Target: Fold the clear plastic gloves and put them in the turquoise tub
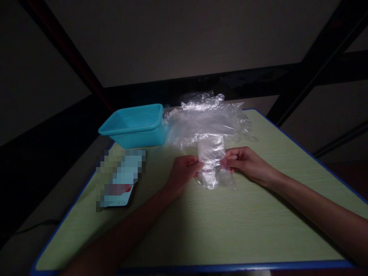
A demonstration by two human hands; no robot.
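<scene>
Between my two hands is a clear plastic glove or bag, folded into a narrow strip (211, 151), with a loose, crinkled end toward me. My left hand (184, 170) pinches its left edge between thumb and fingers. On the opposite edge, my right hand (244, 163) has a similar pinch. Just beyond lies a spread heap of thin clear plastic (209, 120), crumpled and shiny; the folded piece's far end meets it. Whether the two are joined I cannot tell.
A turquoise plastic basin (135, 132) stands at the table's back left, touching the heap. Nearer on the left lies a phone (126, 176), its lit screen partly blurred out. The pale green table (230, 230) has a blue edge. A wall rises behind it.
</scene>
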